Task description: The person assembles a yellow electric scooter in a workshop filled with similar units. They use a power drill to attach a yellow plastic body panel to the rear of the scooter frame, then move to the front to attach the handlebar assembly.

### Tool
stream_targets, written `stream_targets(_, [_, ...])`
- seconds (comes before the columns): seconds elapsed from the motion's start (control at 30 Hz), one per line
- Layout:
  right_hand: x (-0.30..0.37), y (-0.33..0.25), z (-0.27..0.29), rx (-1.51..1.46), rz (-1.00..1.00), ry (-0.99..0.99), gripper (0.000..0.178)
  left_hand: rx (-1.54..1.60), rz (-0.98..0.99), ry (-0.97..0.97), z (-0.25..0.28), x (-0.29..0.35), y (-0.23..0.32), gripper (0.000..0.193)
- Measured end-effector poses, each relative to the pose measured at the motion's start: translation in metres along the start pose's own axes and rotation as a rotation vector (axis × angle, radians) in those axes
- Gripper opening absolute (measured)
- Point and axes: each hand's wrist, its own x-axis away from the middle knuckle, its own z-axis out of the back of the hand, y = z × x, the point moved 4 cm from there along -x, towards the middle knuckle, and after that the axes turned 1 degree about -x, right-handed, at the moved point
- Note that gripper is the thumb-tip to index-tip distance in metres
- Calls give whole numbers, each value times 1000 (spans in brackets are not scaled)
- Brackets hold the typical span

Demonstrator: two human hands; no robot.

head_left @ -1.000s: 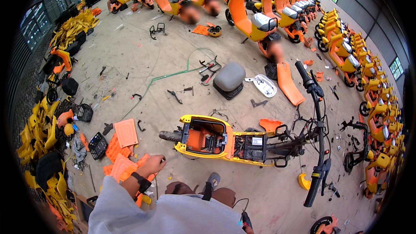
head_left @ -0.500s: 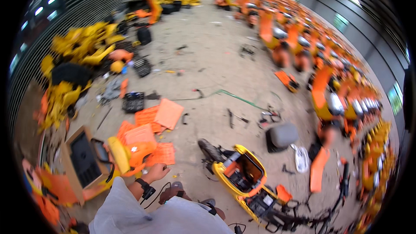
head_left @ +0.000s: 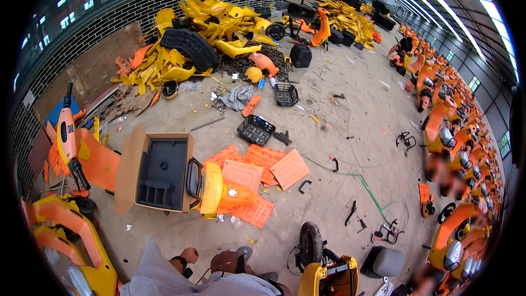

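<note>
Our view has swung leftward since the earlier frames: the stripped scooter point(head_left: 311, 279), which lay across the middle, now sits cut off at the lower edge, at three o'clock from our left hand point(head_left: 189, 254). Into full view comes another scooter point(head_left: 98, 159), its handlebar at about half past ten and its yellow tail near twelve. An open carton point(head_left: 130, 170) with a black tray point(head_left: 159, 159) inside rests on top of it, between eleven and twelve o'clock.

For the work at hand, we judge the turn puts this carton in front of us and leaves the stripped scooter off to our right, still without its cover over the open bay.

Our left hand hangs near our knee, well apart from the carton, with nothing visible in it; its fingers look loosely curled, but we cannot tell whether they press together. Our right hand is out of sight, so its fingers we cannot tell. Orange panels point(head_left: 241, 174) lie on the floor at one o'clock.
</note>
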Motion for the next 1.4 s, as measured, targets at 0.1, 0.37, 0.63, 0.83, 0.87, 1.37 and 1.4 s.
stream_targets(0.1, [-14, -15, -4, 25, 6, -37, 31, 69, 64, -44, 10, 4, 14, 26])
stream_targets(0.37, [-48, -58, 2, 149, 59, -170, 31, 140, -144, 128, 4, -35, 44, 22])
stream_targets(0.63, [-75, -65, 45, 267, 108, -255, 31, 298, -169, 330, 1, 3, 139, 20])
stream_targets(0.83, [-90, -55, 61, 303, 105, -318, 31, 181, -173, 447, -27, 40, 127, 23])
stream_targets(0.87, [-93, -55, 62, 306, 106, -326, 31, 174, -134, 435, -35, 42, 116, 24])
stream_targets(1.37, [-106, -92, 63, 351, 143, -349, 31, 91, -65, 404, -1, 68, 105, 26])
stream_targets(1.4, [-106, -92, 57, 357, 144, -350, 31, 105, -101, 408, 5, 67, 112, 26])
